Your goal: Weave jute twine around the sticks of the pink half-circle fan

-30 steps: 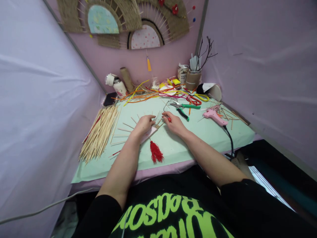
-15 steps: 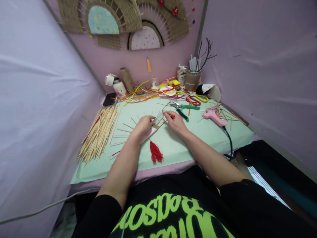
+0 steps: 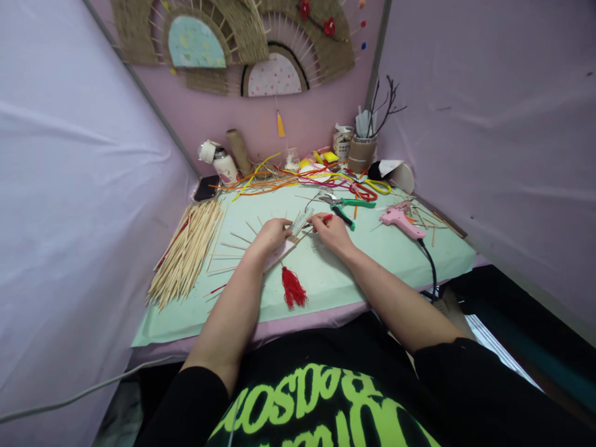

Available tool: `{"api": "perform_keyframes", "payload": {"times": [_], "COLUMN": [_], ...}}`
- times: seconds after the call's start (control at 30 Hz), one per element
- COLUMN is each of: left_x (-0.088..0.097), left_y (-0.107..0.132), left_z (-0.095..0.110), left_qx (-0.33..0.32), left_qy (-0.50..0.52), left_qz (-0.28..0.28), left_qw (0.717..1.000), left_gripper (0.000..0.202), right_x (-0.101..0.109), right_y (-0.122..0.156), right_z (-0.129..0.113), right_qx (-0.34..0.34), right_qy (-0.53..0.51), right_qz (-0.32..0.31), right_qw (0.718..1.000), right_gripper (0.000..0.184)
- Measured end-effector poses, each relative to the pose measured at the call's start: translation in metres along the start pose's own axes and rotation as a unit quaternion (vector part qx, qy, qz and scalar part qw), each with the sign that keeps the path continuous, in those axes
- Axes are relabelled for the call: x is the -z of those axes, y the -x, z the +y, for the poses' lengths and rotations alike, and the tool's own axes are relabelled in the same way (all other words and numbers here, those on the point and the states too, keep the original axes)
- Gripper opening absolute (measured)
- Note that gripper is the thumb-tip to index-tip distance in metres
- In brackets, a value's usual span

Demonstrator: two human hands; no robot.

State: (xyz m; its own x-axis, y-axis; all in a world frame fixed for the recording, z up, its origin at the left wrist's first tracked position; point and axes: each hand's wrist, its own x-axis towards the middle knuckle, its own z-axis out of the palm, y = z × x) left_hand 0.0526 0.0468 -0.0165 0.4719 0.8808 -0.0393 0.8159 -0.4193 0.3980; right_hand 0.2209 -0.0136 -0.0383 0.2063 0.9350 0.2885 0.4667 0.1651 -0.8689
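My left hand (image 3: 274, 234) has its fingers closed on the near end of a clear ruler (image 3: 302, 221), which lies over the fan. Beneath sits a half-round fan (image 3: 278, 253) with a pale centre and thin sticks spreading out to the left. From its straight edge a red tassel (image 3: 293, 288) hangs toward me. To the right of the ruler, my right hand (image 3: 331, 233) grips a red pen (image 3: 328, 217), its tip pointing left toward the ruler and a stick. My left hand covers part of the fan.
A pile of thin wooden sticks (image 3: 189, 254) lies at left. Green-handled pruning shears (image 3: 347, 205) and a pink glue gun (image 3: 403, 221) with a black cord are at right. Behind are colourful pipe cleaners (image 3: 274, 180), a bottle (image 3: 225, 166), a phone (image 3: 206, 188) and a pot of twigs (image 3: 362, 153).
My right hand has shifted slightly right and turned, so more of the red pen shows. My left hand and the fan stay about where they were.
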Motion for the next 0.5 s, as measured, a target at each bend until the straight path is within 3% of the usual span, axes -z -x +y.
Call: {"api": "perform_keyframes", "payload": {"times": [0.5], "left_x": [-0.0014], "left_y": [-0.0002], "left_z": [-0.0009], "left_qx": [-0.006], "left_qy": [0.006], "left_qz": [0.003], "left_qw": [1.000], "left_gripper": [0.037], "right_x": [-0.0016], "right_y": [-0.0006], "right_z": [0.0016], "right_qx": [-0.007], "right_qy": [-0.013], "right_qz": [-0.023], "right_qw": [1.000], "right_gripper": [0.032]}}
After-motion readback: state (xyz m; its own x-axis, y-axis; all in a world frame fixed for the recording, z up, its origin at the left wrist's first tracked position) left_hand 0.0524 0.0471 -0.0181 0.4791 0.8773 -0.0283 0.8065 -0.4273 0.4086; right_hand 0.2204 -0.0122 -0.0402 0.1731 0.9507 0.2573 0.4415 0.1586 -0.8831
